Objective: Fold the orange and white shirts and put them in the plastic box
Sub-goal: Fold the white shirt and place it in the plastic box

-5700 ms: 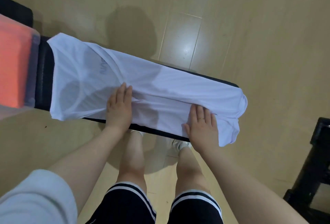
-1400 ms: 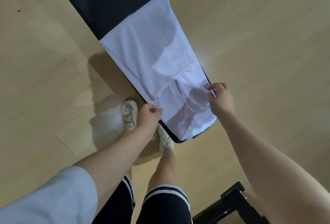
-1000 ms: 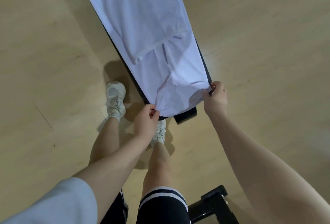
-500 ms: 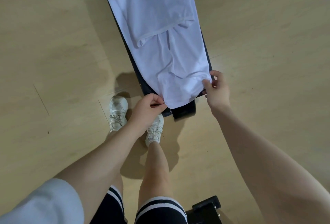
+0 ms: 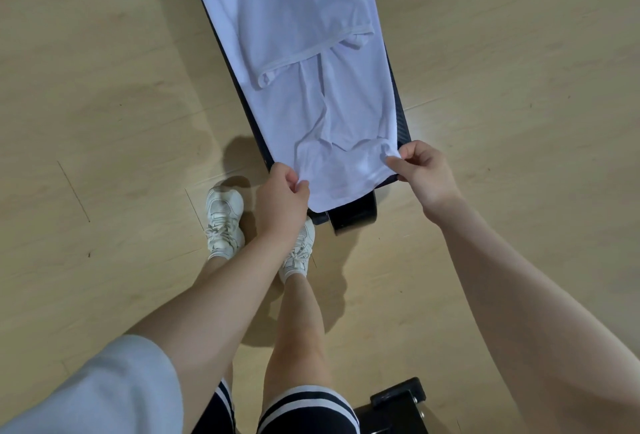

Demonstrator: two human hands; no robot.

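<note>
White shirt (image 5: 311,87) hem between both hands.

Person seen from above, head camera. Pale grey-white short sleeve (image 5: 104,388) on the left upper arm, loose cut, plain, no print. Both forearms bare; left hand (image 5: 282,199) and right hand (image 5: 424,172) bare, no gloves. Right upper arm out of frame. Black shorts (image 5: 304,413), hems trimmed with white stripes, one broad and one thin on each leg. Legs bare below the hem. Cream-white lace-up trainers (image 5: 223,222), chunky soles, mesh toe panels, white socks just showing.
</note>
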